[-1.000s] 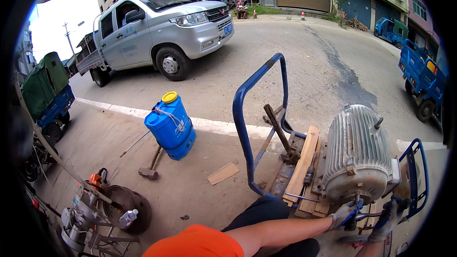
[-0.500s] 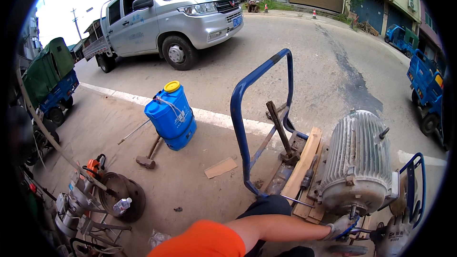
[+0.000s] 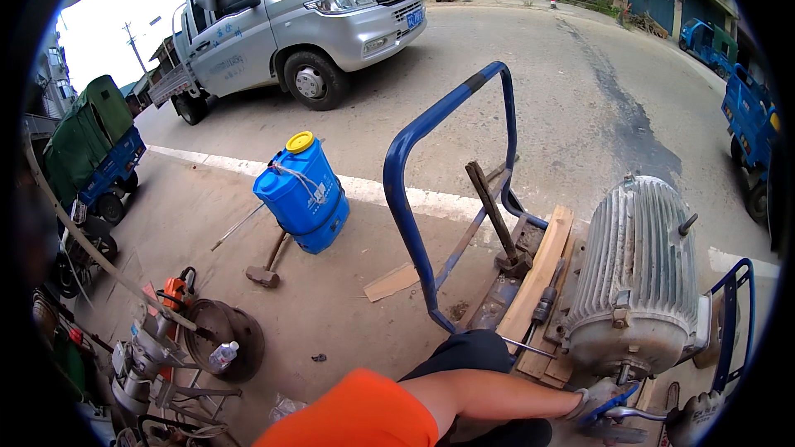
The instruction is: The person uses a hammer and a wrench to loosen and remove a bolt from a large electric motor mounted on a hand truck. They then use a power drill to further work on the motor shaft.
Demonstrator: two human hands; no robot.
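Far left of the big grey ribbed metal motor (image 3: 639, 269), we see a blue cargo tricycle with a green canvas cover (image 3: 89, 134). Closer to the motor, on that same side, lies a rusty round steel wheel rim (image 3: 238, 327), a clear plastic bottle (image 3: 223, 356) overlapping it in our view. Next come a wooden-handled sledgehammer with a brown metal head (image 3: 265, 275) and an upright blue plastic tank sprayer with a yellow lid (image 3: 302, 199). Left of the motor rises a bent blue tubular metal handle (image 3: 398, 190), and nearer the motor lies a long pale wooden plank (image 3: 538, 271). Below the motor's shaft, our left hand (image 3: 598, 401), gloved in grey and blue, bends its fingers by the head of a shiny metal wrench (image 3: 643, 415); we cannot tell whether they clamp it. Toward the motor's lower right, our grey-gloved right hand (image 3: 700, 420) has its fingers closed around the wrench's other end.
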